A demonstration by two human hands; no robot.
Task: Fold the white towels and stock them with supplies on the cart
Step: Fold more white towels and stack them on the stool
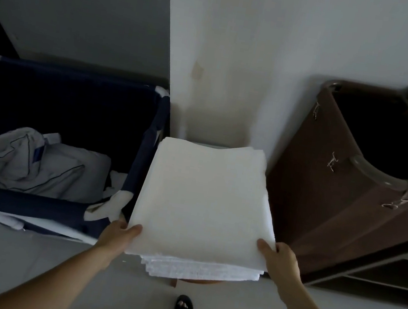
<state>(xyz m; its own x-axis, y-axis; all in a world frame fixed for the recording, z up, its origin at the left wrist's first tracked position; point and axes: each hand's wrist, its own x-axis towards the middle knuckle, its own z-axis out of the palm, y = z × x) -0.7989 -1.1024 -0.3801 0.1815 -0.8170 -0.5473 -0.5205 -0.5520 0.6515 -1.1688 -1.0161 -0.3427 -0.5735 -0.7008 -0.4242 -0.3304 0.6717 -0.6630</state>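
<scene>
The folded white towel [203, 202] lies on top of a stack of towels [196, 269] on a small wooden stool (mostly hidden). Left hand [117, 234] and right hand [280, 258] pinch its near corners, fingers closed on the cloth. Folding looks finished; next, I judge, comes carrying it to the brown cart [350, 197] just right.

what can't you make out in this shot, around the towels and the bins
- Head view: what holds up the white towel stack; the towels cover it, only a brown sliver shows below.
- The fingers of the left hand and right hand; tucked under the stack's edge.
- The brown bin interior; too dark.
- The navy bin contents beyond the pale linen; shadowed.
</scene>
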